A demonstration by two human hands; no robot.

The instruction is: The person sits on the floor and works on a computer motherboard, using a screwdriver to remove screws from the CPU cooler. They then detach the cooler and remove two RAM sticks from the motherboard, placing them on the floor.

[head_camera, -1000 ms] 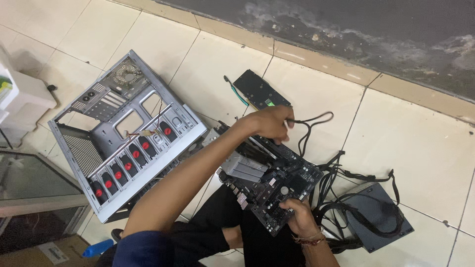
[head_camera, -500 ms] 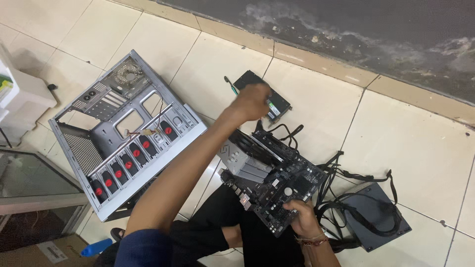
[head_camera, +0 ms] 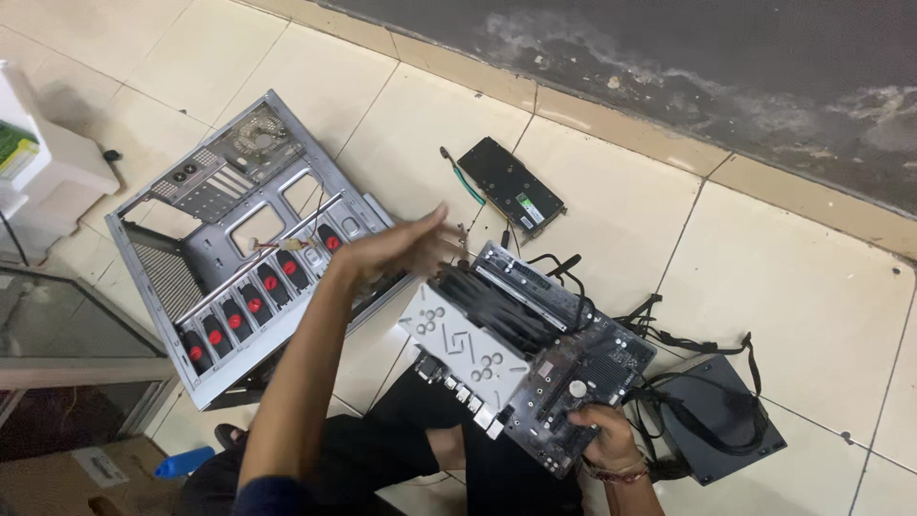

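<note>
We see, nearest the camera, a person sitting on a tiled floor (head_camera: pixel 793 287) in dark clothing, looking down at their own two hands. The right hand (head_camera: pixel 600 438) grasps the near edge of a dark motherboard (head_camera: pixel 573 382), fingers curled over its rim, holding it tilted above the lap. A large black-finned cooler with a white patterned cover (head_camera: pixel 463 346) sits on the board's left part. Just to the right, a black power supply box (head_camera: pixel 721 420) lies on the floor, its black cables (head_camera: pixel 669 330) trailing up to the board. The left hand (head_camera: pixel 396 248) hovers in the air above the board's far left corner, blurred, fingers stretched out and released, holding nothing. To the left lies an open grey computer case (head_camera: pixel 229 258) on its side, with a row of red-clipped drive bays. Further off, beyond the board, a black expansion card (head_camera: pixel 511 186) rests flat on a tile, a green cable (head_camera: pixel 463 182) just beside it. Farthest away runs a dark, stained wall (head_camera: pixel 669 57).
</note>
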